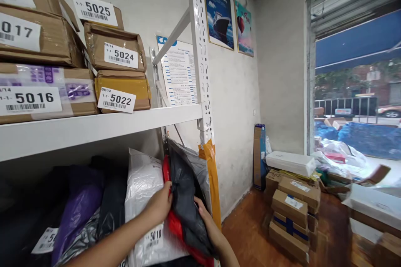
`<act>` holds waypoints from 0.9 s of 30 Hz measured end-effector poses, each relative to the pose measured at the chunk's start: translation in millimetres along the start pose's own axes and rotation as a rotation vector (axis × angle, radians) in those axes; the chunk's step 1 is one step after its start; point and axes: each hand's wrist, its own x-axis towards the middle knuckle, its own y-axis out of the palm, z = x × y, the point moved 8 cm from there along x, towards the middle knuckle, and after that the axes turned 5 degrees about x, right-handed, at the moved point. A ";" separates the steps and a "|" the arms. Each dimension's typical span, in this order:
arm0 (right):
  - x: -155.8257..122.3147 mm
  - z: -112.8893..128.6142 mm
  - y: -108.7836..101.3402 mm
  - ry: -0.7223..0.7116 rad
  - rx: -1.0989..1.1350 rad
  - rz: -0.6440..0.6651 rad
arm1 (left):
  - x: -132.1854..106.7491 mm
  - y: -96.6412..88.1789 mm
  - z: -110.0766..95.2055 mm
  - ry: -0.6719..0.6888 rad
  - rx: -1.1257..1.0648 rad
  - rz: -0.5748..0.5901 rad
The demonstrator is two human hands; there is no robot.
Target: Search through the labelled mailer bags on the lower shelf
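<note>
On the lower shelf, several plastic mailing bags stand on edge, packed side by side. My left hand (161,204) closes on the edge of a red plastic mailing bag (176,226), right where it meets a black plastic mailing bag (184,194). From the other side my right hand (207,221) grips the black bag, its fingers partly hidden behind the plastic. Left of the red bag stands a white mailing bag (142,179) labelled 5010, partly covered by my left arm. A grey bag (200,171) rises behind the black one, beside the shelf post.
Labelled cardboard boxes (120,56) are stacked on the white upper shelf (156,117). Orange tape (214,183) wraps the shelf post. Purple (79,200) and dark bags fill the lower left. Stacked cartons (290,233) and a white foam box (290,162) stand on the floor at right.
</note>
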 end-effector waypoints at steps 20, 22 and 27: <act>-13.5 -0.6 -13.9 -0.058 -0.317 -0.123 | -14.6 -58.2 43.4 -0.131 0.560 0.222; -46.7 -8.3 -19.1 -0.085 -0.411 -0.206 | -38.4 -68.5 27.1 -0.110 0.576 0.182; -198.9 -74.6 -39.3 0.074 -0.466 -0.541 | -175.9 -67.6 -20.7 0.403 0.320 -0.410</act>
